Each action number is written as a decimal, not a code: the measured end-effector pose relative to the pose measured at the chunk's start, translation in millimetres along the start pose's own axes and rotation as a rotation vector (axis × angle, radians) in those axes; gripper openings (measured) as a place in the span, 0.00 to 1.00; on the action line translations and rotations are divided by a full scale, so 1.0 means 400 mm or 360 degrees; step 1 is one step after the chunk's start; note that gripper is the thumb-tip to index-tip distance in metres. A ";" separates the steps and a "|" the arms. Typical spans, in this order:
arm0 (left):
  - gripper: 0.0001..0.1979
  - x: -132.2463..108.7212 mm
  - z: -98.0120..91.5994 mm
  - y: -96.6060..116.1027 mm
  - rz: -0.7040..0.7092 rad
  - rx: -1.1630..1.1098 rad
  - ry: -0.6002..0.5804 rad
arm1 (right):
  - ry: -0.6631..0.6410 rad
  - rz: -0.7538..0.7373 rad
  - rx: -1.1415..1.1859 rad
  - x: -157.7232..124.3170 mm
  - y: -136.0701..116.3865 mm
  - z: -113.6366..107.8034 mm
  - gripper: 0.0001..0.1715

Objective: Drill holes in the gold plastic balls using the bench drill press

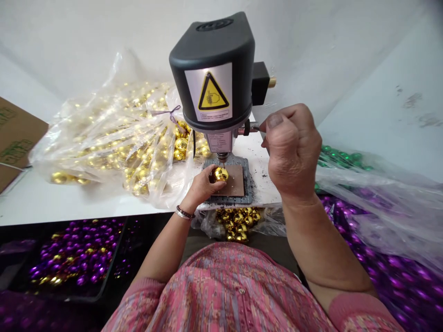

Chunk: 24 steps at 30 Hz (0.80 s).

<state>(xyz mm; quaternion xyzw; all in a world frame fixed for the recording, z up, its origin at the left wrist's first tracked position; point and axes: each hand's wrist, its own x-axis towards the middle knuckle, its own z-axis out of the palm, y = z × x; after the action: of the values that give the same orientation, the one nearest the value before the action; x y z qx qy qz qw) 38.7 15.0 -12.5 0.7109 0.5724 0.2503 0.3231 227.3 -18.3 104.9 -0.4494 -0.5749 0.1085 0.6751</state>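
A small black bench drill (pixel 214 74) with a yellow warning label stands on a white table (pixel 69 203). My left hand (pixel 202 184) pinches a shiny gold ball (pixel 220 174) and holds it on the drill's brown base plate (pixel 236 180), right under the bit. My right hand (pixel 292 150) is raised at the drill's right side, fingers curled into a fist round the thin metal feed lever (pixel 252 129).
A large clear bag of gold balls (pixel 117 133) lies left of the drill. More gold balls (pixel 237 223) sit in a bag at the table's front edge. Purple balls (pixel 76 251) fill a black tray lower left and a bag right; green balls (pixel 342 157) lie right. A cardboard box (pixel 15 138) stands far left.
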 end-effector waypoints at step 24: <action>0.25 0.053 0.038 -0.044 0.0170 -0.0214 -0.0186 | -0.0084 -0.0223 -0.0201 -0.086 0.050 -0.023 0.10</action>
<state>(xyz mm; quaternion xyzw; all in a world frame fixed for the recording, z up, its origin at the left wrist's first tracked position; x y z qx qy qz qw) 43.0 35.5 -36.1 0.7305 0.4957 0.2631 0.3890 231.8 -34.1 67.7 -0.4468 -0.6283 0.0365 0.6358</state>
